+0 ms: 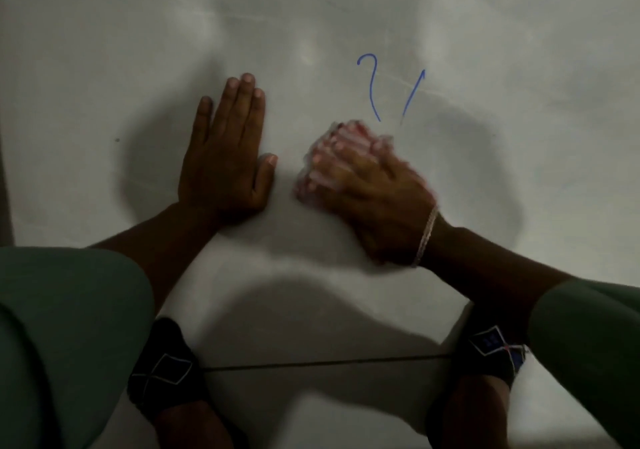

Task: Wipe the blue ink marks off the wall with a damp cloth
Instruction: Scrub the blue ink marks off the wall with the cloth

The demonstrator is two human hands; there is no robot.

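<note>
My left hand (227,151) lies flat on the pale, smooth wall (104,68), fingers straight and close together, thumb out to the side, holding nothing. My right hand (377,189) presses a soft, bunched cloth (327,163) against the wall, fingers curled over its top; the cloth looks pink and white, and both it and the hand are blurred. A thin pale bracelet (426,235) circles my right wrist. Just above the cloth, not touching it, are two thin blue ink marks (370,85): a hooked curve on the left and a straight slanted stroke on the right. Bare wall stretches wide above and to both sides. Below, my green trouser knees (69,327) frame a pale floor (311,396) crossed by a dark line.
</note>
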